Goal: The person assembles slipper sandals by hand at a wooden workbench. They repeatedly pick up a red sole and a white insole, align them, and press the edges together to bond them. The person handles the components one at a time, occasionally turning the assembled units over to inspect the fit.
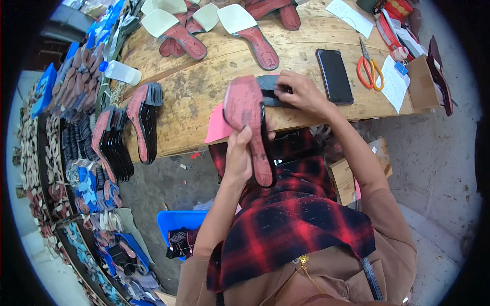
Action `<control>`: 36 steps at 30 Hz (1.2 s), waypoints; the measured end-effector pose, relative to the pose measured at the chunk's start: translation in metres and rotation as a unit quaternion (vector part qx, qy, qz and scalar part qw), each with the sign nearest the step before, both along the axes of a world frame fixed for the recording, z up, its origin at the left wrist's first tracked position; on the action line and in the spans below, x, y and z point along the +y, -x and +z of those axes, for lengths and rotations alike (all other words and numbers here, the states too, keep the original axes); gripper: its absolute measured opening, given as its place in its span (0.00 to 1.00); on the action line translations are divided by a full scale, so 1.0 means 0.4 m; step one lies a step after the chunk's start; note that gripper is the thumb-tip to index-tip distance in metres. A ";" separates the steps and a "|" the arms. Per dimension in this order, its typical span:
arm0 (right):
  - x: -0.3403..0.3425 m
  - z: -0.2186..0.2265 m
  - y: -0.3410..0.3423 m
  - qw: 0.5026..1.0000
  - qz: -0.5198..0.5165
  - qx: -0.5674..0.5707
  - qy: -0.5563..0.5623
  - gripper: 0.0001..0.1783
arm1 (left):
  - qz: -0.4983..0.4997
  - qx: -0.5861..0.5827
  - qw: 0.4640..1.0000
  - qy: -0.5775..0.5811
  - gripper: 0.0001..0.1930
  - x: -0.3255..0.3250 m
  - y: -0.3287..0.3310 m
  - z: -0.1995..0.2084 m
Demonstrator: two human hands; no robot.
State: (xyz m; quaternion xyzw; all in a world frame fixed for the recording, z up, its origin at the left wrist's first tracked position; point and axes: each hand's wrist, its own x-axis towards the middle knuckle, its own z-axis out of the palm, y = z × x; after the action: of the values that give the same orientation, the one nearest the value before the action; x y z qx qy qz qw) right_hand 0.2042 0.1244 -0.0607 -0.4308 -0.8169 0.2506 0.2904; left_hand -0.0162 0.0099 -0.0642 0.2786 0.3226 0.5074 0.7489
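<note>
In front of me, over the table's near edge, my left hand (241, 154) grips a reddish sandal sole (246, 104) by its narrow middle. The sole has a glossy black edge, and its wide end points away from me. A dark grey flap (269, 84) sticks out from the right side of that wide end. My right hand (302, 93) has its fingers curled over this flap, close to the sole. Part of the flap is hidden under the fingers. A pink sheet (217, 126) lies on the table just left of the sole.
On the wooden table (178, 94) are a black phone (334, 76), orange-handled scissors (370, 69) and several soles with cream uppers (237, 19). Two rows of stacked soles (143, 122) overhang the left edge near a white bottle (122, 73). Below is a blue bin (171, 219).
</note>
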 end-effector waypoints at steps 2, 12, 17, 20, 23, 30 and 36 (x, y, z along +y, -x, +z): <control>0.003 0.004 0.001 0.998 -0.035 0.027 0.051 0.12 | 0.026 -0.044 0.999 0.009 0.32 0.051 -0.062 0.037; 0.032 -0.012 -0.049 0.849 -0.336 0.406 0.027 0.08 | 0.074 0.061 0.995 0.012 0.09 0.097 -0.137 0.007; -0.137 0.148 -0.018 0.966 -0.136 0.062 -0.209 0.10 | -0.011 0.146 0.988 -0.038 0.09 0.084 -0.075 0.045; -0.237 0.128 0.003 0.977 -0.058 0.037 -0.202 0.13 | -0.014 0.151 0.988 -0.012 0.09 0.032 -0.069 0.134; -0.263 0.117 -0.010 0.970 -0.122 0.161 -0.137 0.11 | 0.030 0.152 0.988 -0.013 0.07 0.005 -0.055 0.087; -0.281 -0.065 0.057 0.912 -0.220 0.291 0.190 0.15 | 0.055 0.152 0.987 0.013 0.08 -0.017 -0.039 0.054; -0.265 -0.047 0.061 0.887 -0.220 0.348 0.208 0.13 | 0.126 0.133 0.983 0.012 0.12 -0.065 0.008 0.013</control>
State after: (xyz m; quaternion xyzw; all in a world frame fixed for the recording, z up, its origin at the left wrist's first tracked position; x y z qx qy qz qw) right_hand 0.1797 0.0186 -0.0796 -0.5352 -0.4771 0.4780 0.5073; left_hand -0.0195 -0.0160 -0.0590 0.2918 0.4581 0.5526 0.6322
